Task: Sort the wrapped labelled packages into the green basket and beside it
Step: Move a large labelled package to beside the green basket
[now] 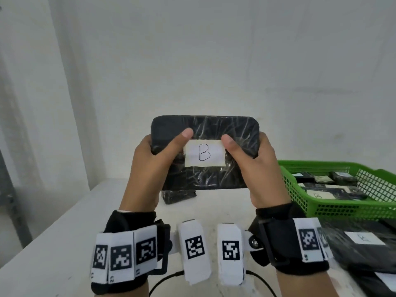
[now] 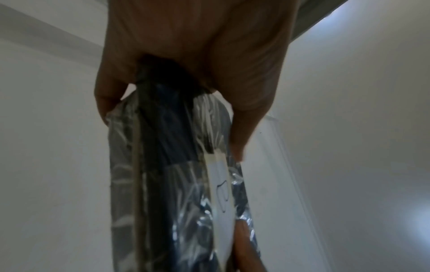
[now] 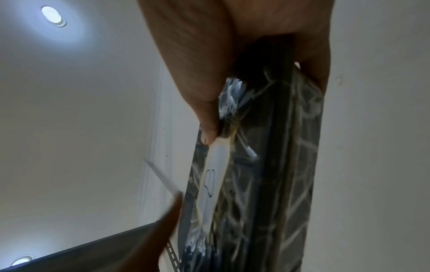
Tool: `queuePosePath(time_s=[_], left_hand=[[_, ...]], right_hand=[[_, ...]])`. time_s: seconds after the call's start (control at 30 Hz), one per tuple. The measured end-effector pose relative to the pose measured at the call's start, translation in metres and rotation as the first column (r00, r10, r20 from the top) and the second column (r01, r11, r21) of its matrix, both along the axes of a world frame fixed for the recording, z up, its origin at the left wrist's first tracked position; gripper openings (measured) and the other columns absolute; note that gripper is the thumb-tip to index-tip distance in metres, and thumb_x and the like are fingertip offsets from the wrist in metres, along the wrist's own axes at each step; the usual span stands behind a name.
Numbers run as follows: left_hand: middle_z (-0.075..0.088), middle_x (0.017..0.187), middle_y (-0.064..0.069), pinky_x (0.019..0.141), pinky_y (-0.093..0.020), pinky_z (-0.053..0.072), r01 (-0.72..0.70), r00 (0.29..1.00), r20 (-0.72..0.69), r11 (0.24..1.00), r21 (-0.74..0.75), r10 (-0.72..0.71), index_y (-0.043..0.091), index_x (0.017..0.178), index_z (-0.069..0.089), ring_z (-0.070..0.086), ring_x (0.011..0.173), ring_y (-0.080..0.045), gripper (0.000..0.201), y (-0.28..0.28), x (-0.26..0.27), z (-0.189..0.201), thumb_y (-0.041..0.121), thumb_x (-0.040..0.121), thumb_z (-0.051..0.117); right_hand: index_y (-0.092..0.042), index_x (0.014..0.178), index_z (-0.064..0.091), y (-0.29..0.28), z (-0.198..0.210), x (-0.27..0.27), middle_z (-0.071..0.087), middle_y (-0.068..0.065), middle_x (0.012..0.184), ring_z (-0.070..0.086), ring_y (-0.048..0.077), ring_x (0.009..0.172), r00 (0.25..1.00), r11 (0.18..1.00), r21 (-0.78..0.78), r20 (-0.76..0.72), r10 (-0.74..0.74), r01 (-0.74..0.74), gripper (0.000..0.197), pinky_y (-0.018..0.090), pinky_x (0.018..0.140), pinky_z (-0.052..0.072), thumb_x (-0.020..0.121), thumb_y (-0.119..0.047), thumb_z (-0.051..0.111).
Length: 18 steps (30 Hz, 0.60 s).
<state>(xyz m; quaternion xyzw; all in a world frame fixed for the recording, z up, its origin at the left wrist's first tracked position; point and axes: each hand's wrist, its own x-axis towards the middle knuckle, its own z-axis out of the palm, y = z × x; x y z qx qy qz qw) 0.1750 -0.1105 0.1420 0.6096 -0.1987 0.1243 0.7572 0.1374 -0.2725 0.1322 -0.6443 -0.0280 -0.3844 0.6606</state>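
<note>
head view: left hand [image 1: 150,155] and right hand [image 1: 255,159] each clamp an end of the package [image 1: 205,129], label b [image 1: 204,153], raised above the table [image 1: 53,243]; likely label-check, next goes toward the green basket [image 1: 300,202]. wrist views: thumbs and fingers pinch its edges.

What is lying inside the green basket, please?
Inside the green basket lie several dark wrapped packages; one label seems to read B. Its near wall hides the bottom, so the exact count is unclear.

Black wrapped pkg [image 1: 205,133] w/ white "B" label [image 1: 205,153]; green mesh basket [image 1: 300,189]; white table [image 1: 53,243].
</note>
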Motion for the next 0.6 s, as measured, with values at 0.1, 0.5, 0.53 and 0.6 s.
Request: queuePosePath(time_s=[0.1, 0.5, 0.53, 0.6], left_hand=[[0.075, 0.096, -0.007, 0.086, -0.052, 0.058, -0.062, 0.998, 0.014, 0.997, -0.045, 0.062, 0.011, 0.102, 0.069, 0.072, 0.092, -0.024, 0.038, 0.0035, -0.0005, 0.0016, 0.038, 0.077, 0.078], [0.076, 0.095, -0.003, 0.064, -0.024, 0.057, 0.006, 0.998, 0.061, 0.999, 0.041, -0.009, 0.012, 0.106, 0.067, 0.073, 0.087, -0.016, 0.03, 0.0095, -0.0034, 0.0041, 0.024, 0.08, 0.077], [0.076, 0.093, -0.004, 0.063, -0.024, 0.057, 0.002, 0.998, 0.059, 1.0, 0.029, -0.004, 0.011, 0.104, 0.067, 0.074, 0.086, -0.017, 0.027, 0.0085, -0.0027, 0.0025, 0.022, 0.081, 0.077], [0.075, 0.093, -0.006, 0.064, -0.027, 0.059, -0.003, 0.998, 0.069, 1.0, 0.029, 0.001, 0.012, 0.101, 0.068, 0.074, 0.084, -0.018, 0.025, 0.0053, -0.0022, 0.0011, 0.022, 0.081, 0.077]], right_hand=[[-0.014, 0.11, 0.061, 0.0053, 0.0037, -0.0026, 0.073, 0.0, 0.104, 0.069, 0.013, 0.098, 0.999, 1.0, -0.001, 0.033, -0.004, 0.004, 0.045, 0.031, 0.088, 0.055, 0.077, -0.039, 0.078], [-0.019, 0.101, 0.061, 0.0048, 0.005, -0.0067, 0.07, -0.013, 0.09, 0.064, -0.009, 0.078, 0.999, 0.997, 0.064, 0.02, -0.038, 0.037, 0.044, 0.008, 0.067, 0.048, 0.075, -0.052, 0.073], [-0.021, 0.101, 0.061, 0.0051, 0.0051, -0.0073, 0.07, -0.013, 0.091, 0.064, -0.008, 0.079, 1.0, 0.997, 0.069, 0.009, -0.023, 0.022, 0.047, 0.009, 0.067, 0.048, 0.071, -0.055, 0.073], [-0.014, 0.101, 0.06, 0.0044, 0.0042, -0.0065, 0.071, -0.008, 0.093, 0.067, -0.002, 0.081, 0.998, 0.995, 0.087, 0.03, -0.049, 0.047, 0.048, 0.013, 0.069, 0.05, 0.072, -0.049, 0.076]])
